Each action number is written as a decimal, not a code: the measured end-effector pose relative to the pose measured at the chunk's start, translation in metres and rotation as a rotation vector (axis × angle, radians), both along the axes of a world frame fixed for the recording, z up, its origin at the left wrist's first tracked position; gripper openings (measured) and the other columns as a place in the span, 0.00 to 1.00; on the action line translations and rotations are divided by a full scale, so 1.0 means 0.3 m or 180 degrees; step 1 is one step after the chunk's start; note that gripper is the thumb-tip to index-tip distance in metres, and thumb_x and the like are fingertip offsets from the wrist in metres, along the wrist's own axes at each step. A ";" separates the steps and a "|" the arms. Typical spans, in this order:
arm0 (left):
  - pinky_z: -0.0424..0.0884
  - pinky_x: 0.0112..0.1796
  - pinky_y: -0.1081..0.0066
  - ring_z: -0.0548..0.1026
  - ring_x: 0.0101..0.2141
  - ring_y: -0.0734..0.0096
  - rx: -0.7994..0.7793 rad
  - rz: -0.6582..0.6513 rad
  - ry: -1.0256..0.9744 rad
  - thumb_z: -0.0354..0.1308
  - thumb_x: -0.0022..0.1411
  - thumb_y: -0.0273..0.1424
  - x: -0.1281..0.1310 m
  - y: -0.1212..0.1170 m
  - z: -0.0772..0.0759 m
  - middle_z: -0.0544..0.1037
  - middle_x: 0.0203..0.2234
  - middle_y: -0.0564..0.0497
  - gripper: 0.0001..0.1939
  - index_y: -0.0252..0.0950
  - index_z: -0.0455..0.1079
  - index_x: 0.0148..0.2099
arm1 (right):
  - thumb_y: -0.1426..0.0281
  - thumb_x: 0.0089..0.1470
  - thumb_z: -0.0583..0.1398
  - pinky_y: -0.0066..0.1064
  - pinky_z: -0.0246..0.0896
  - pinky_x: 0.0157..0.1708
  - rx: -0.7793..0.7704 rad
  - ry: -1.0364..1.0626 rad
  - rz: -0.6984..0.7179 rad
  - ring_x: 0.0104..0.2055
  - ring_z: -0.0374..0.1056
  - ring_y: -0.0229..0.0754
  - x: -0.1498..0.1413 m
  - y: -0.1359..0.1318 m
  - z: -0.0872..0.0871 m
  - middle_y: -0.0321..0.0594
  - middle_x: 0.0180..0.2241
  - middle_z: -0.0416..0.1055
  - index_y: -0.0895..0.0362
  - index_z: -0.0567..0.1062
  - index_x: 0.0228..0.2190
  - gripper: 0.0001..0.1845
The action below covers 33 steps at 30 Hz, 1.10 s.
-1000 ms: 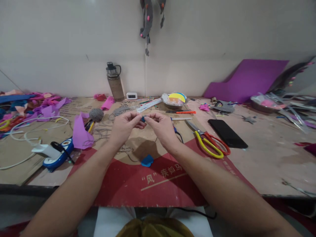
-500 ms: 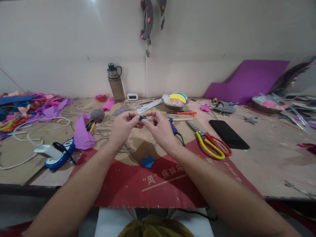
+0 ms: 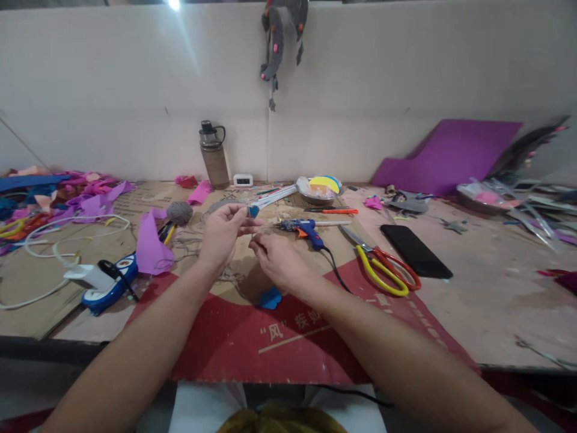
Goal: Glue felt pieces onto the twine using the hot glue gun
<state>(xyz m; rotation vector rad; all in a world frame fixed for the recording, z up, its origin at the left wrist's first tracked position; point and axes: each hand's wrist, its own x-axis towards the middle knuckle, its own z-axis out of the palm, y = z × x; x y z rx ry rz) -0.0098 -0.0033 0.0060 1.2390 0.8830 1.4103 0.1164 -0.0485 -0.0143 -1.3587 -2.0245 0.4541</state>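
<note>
My left hand (image 3: pixel 224 233) is raised over the cardboard, its thumb and fingers pinching a small blue felt piece (image 3: pixel 253 211). Just below and to the right, my right hand (image 3: pixel 278 257) is closed in a pinch at what looks like a thin strand of grey yarn hanging from the blue piece. Loose grey yarn (image 3: pixel 187 242) trails over the cardboard left of my hands, near its ball (image 3: pixel 179 212). Beneath my hands lies another blue felt piece (image 3: pixel 270 297). A blue glue gun (image 3: pixel 307 231) rests just beyond my right hand.
Yellow-and-red scissors (image 3: pixel 383 264) and a black phone (image 3: pixel 415 250) lie on the right. A bottle (image 3: pixel 213 156) and a metal bowl (image 3: pixel 319 195) stand at the back. Left are a power strip (image 3: pixel 112 282), white cable and felt scraps (image 3: pixel 85 201).
My hands have come apart: the right has moved down and toward me, while the left keeps the blue felt piece up. The glue gun is now in fuller view.
</note>
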 end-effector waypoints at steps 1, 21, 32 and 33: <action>0.74 0.27 0.74 0.78 0.26 0.72 0.0020 0.0002 -0.0028 0.62 0.54 0.35 -0.001 0.002 0.000 0.76 0.26 0.52 0.12 0.33 0.66 0.35 | 0.69 0.61 0.51 0.29 0.52 0.32 -0.0017 -0.0127 0.0026 0.30 0.63 0.38 0.004 0.004 0.004 0.44 0.30 0.72 0.58 0.74 0.28 0.14; 0.74 0.29 0.73 0.77 0.25 0.73 0.0044 0.0240 -0.0600 0.62 0.52 0.31 -0.066 0.065 0.014 0.74 0.22 0.53 0.08 0.33 0.68 0.33 | 0.62 0.55 0.56 0.34 0.57 0.34 -0.0567 -0.1093 -0.1569 0.35 0.70 0.49 0.292 0.074 0.073 0.54 0.30 0.74 0.60 0.76 0.29 0.15; 0.74 0.28 0.73 0.77 0.24 0.72 -0.0025 0.0178 -0.0307 0.64 0.51 0.34 -0.061 0.071 -0.017 0.77 0.23 0.49 0.12 0.32 0.70 0.34 | 0.68 0.46 0.56 0.30 0.59 0.26 -0.0966 -0.0141 -0.1481 0.30 0.70 0.45 0.341 0.168 -0.095 0.44 0.28 0.75 0.58 0.75 0.31 0.10; 0.74 0.29 0.73 0.77 0.24 0.72 -0.0029 0.0168 -0.0286 0.65 0.51 0.34 -0.059 0.071 -0.020 0.77 0.23 0.49 0.12 0.32 0.70 0.33 | 0.68 0.47 0.55 0.30 0.60 0.27 -0.0912 -0.0029 -0.1485 0.30 0.70 0.44 0.338 0.160 -0.088 0.43 0.29 0.74 0.58 0.74 0.33 0.12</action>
